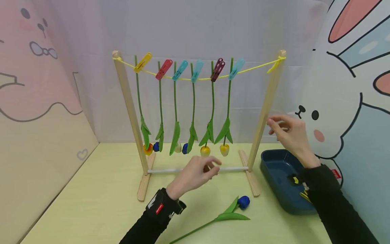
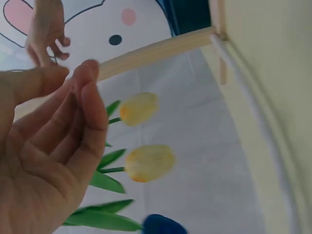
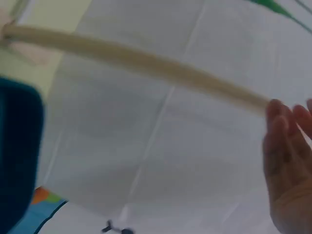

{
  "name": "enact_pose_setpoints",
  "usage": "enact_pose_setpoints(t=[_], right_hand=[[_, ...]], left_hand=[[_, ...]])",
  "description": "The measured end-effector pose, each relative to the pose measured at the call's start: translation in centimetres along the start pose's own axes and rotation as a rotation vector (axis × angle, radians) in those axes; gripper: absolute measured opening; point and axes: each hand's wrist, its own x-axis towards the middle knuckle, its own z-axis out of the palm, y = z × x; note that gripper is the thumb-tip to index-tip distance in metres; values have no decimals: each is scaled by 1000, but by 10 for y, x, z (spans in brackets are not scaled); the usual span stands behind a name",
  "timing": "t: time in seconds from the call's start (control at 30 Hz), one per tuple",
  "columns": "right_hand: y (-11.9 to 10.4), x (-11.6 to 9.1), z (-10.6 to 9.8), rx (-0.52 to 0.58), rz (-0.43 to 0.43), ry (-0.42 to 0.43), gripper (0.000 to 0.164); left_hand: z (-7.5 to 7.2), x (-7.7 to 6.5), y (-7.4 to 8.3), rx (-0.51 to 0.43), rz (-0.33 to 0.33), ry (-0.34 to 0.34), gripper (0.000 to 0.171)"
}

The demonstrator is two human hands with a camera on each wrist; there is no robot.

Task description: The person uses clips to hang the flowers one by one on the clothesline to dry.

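Note:
Several artificial tulips, such as a yellow tulip (image 1: 224, 150), hang upside down from a yellow string (image 1: 256, 68), each stem held by a clothespin such as the red clothespin (image 1: 164, 69). In the head view my left hand (image 1: 195, 174) hovers in front of the rack's lower bar, its fingers loosely bent and holding nothing. My right hand (image 1: 289, 134), also with nothing in its loosely curled fingers, is beside the right wooden post (image 1: 265, 108). Below and right of the left hand, a blue tulip (image 1: 243, 202) lies on the table.
A dark blue basin (image 1: 274, 183) stands at the right, partly hidden by the right forearm, with yellow clothespins (image 1: 305, 196) inside. The rack's wooden feet (image 1: 250, 174) rest on the table (image 1: 91, 189). White cloth hangs behind, and printed panels flank both sides.

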Motion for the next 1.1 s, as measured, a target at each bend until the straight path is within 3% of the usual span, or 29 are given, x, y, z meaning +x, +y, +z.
enact_pose_setpoints(t=[0.07, 0.13, 0.2, 0.3, 0.4, 0.53, 0.67, 0.93, 1.1], right_hand=[[33, -26, -13, -174, 93, -167, 23], [45, -46, -24, -280, 174, -344, 26], [-4, -58, -36, -384, 298, -502, 28], [-2, -76, -44, -420, 395, -626, 30], [6, -92, -49, -449, 430, -686, 32], [16, -105, -53, -462, 462, -760, 40], [22, -115, -54, -467, 495, -813, 49], [33, -134, -52, -488, 483, -851, 56], [39, -141, -46, -461, 540, -894, 60]], left_hand=[[9, -17, -18, 32, -63, -143, 19], [19, -31, -33, 36, -119, -253, 17], [28, -43, -45, 17, -181, -336, 19], [38, -56, -56, -38, -278, -406, 25], [43, -65, -63, -94, -348, -431, 29], [44, -70, -68, -132, -393, -438, 31], [44, -71, -70, -142, -411, -436, 32], [45, -71, -66, -135, -426, -429, 32], [44, -72, -66, -117, -420, -423, 33]])
